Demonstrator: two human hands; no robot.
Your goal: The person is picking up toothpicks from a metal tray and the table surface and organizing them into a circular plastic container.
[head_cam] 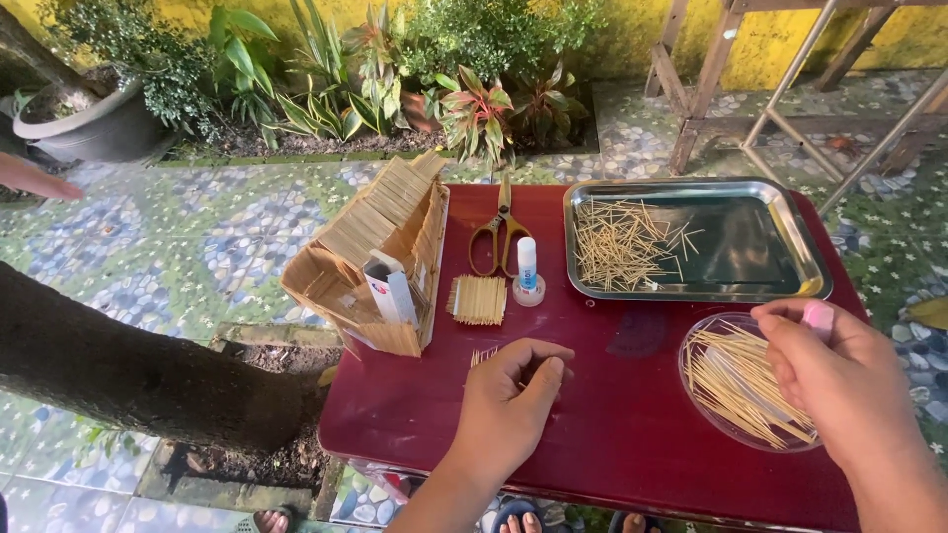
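On red desk [612, 415], our left hand [513, 395] pins toothpick row [484, 355]; right hand [839, 375] pinches toothpick above clear dish [691, 395]; placement needs alignment.

Our left hand [513, 395] covers most of a small toothpick row [483, 354]; our right hand [839, 380] hides the clear dish's [696, 390] right rim.
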